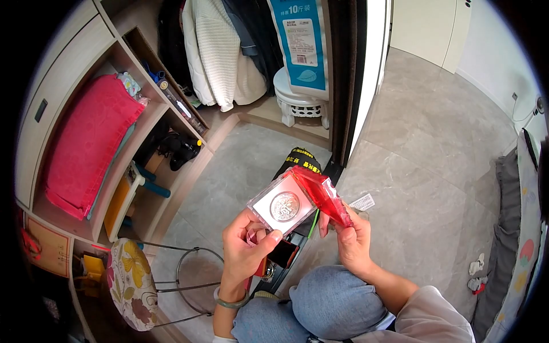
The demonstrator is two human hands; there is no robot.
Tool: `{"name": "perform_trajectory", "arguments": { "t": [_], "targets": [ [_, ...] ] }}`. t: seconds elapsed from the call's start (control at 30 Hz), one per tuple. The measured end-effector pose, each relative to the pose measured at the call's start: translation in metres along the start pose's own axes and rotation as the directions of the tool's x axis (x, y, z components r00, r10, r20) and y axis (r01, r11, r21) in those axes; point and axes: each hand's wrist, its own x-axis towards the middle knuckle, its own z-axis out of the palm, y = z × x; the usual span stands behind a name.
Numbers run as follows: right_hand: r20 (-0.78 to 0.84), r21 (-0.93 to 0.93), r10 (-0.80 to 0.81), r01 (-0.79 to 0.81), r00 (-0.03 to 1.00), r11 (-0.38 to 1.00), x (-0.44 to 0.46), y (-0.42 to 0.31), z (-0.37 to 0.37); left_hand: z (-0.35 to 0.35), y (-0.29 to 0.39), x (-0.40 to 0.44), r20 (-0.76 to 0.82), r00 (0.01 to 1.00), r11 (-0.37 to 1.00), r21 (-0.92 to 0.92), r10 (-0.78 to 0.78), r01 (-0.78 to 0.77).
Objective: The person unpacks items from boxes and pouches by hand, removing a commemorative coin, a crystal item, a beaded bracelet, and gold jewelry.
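My left hand (247,243) is closed on a clear square coin case (263,204), the thumb on its lower edge. Inside, a round silver coin (285,206) with a raised design sits in a white mount. My right hand (355,243) grips a shiny red packet (326,197) that stands at an angle against the case's right side. Whether the packet and the case are joined I cannot tell. Below the hands is a small dark open box (283,253), partly hidden by my left hand. A black item with yellow lettering (301,157) lies just beyond the case.
A flower-patterned round stool (132,283) stands at the lower left. Shelves hold a pink folded cloth (94,146) and a folding table with blue legs (157,188). A white plastic stool (294,94) bears a blue bag (303,51). A white label (362,202) is beyond my right hand.
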Motion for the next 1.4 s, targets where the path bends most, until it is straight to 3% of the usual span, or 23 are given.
{"name": "perform_trajectory", "arguments": {
  "t": [1.2,1.4],
  "targets": [
    [0.060,0.075,0.055,-0.060,0.997,0.995,-0.0023,0.0016,-0.0042,-0.0019,-0.0020,-0.0004,-0.039,0.998,0.995,0.088,0.051,-0.047],
    [0.065,0.077,0.085,-0.090,0.994,0.993,-0.0036,0.0029,-0.0052,0.0002,0.0019,-0.0011,-0.074,0.995,0.984,0.171,0.073,-0.060]
  ]
}}
